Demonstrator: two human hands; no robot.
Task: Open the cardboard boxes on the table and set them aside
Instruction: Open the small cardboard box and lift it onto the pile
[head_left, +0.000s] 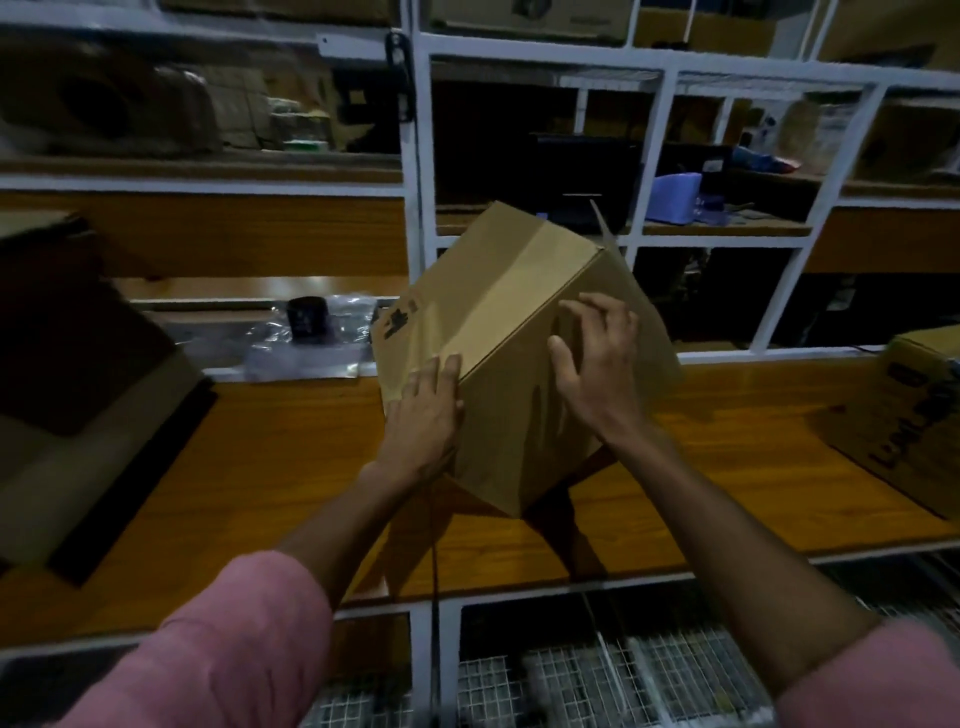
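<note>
A plain brown cardboard box (498, 322) is tilted on one corner above the wooden table (260, 467), its upper face sealed with tape along the middle. My left hand (423, 415) lies flat against the box's left face near the lower edge. My right hand (595, 364) presses on the right face with fingers spread. A loose flap sticks up at the box's far top corner. Black print shows on the left face.
A printed cardboard box (904, 415) sits at the table's right edge. A large dark and brown box (78, 374) stands at the left. A black roll on clear plastic (309, 322) lies behind. White metal shelving (415, 182) with cartons rises beyond.
</note>
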